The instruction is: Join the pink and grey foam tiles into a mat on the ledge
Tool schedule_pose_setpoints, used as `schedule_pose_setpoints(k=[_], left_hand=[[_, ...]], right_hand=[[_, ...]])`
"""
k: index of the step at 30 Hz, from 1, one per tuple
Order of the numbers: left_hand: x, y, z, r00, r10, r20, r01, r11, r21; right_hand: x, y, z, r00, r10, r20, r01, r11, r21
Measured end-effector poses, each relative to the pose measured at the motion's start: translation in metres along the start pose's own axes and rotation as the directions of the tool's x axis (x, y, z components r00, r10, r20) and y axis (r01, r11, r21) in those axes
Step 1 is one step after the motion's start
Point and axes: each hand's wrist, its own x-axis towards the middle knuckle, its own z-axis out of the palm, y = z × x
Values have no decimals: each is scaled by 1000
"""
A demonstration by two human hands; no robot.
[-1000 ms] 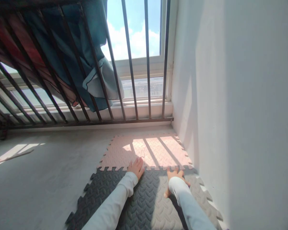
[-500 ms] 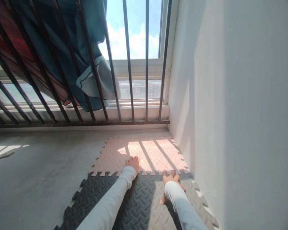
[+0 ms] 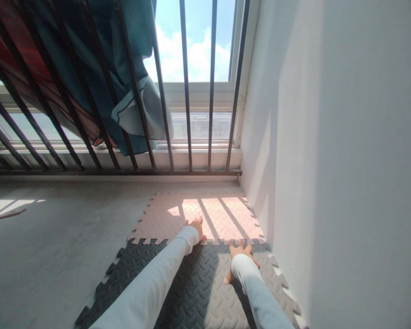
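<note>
Two bare hands in my head view. Left hand [image 3: 198, 225] lies over the pink mat [image 3: 164, 218]; its sleeve [image 3: 140, 288] hides the palm, so finger spacing I cannot tell. Right hand [image 3: 241, 252]: fingers spread on the gray mat [image 3: 192, 283], whose near edge is cut off. Pink mat: floor [image 3: 51, 256], railing side.

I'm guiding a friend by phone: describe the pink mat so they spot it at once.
Find the dark railing at the window and follow it right to the white wall. On the floor there lies the pink mat. Its pale colour sets it apart from the grey mat along its near edge.
</note>
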Motion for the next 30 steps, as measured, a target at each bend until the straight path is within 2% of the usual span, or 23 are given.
schedule_pose_setpoints(k=[3,6,8,11,13,14,15,16,17,18,19,21,24,27,28,30], left_hand=[[-18,15,15,1000,10,3,-9,997,-73],[-36,31,28,996,89,5,-87,984,-155],[-44,37,27,994,113,-1,-112,981,-161],[-50,34,13,986,159,49,-150,977,-150],[-55,23,6,988,138,70,-128,984,-126],[-60,13,4,997,53,57,-46,993,-108],[-66,2,5,996,-79,30,82,992,-91],[-73,-11,8,973,-231,0,231,970,-79],[-81,-24,12,930,-368,-22,366,928,-70],[-89,-37,17,887,-460,-30,458,887,-60],[-96,-50,22,866,-499,-34,498,866,-44],[-107,-69,28,880,-473,-49,473,881,-7],[-112,-84,24,919,-386,-77,389,921,19],[-111,-95,17,939,-344,-17,344,939,-8],[-112,-100,16,931,-365,-3,365,931,-22],[-116,-113,20,878,-478,8,478,877,-34]], right_hand=[[-3,-1,-3,1000,5,9,-5,1000,5],[-4,-2,-6,999,11,32,-11,1000,-4],[-3,-3,-8,999,9,44,-9,1000,-10],[-4,-1,-8,999,-4,36,4,1000,-13],[-5,1,-7,1000,-16,12,16,1000,-6],[-5,2,-6,1000,-20,-3,20,1000,-1],[-5,2,-5,1000,-24,-19,24,1000,4],[-5,2,-4,999,-25,-33,26,1000,7],[-5,2,-3,999,-20,-38,21,1000,6],[-4,2,-3,999,-14,-37,14,1000,3],[-4,1,-3,999,-7,-33,7,1000,-2],[-3,0,-3,1000,0,-25,0,1000,-14],[-3,0,-3,999,-6,-37,6,1000,-14],[-5,2,-3,998,-14,-57,14,1000,0],[-6,2,-3,998,-16,-63,17,1000,6],[-8,3,-4,998,-20,-66,21,1000,15]])
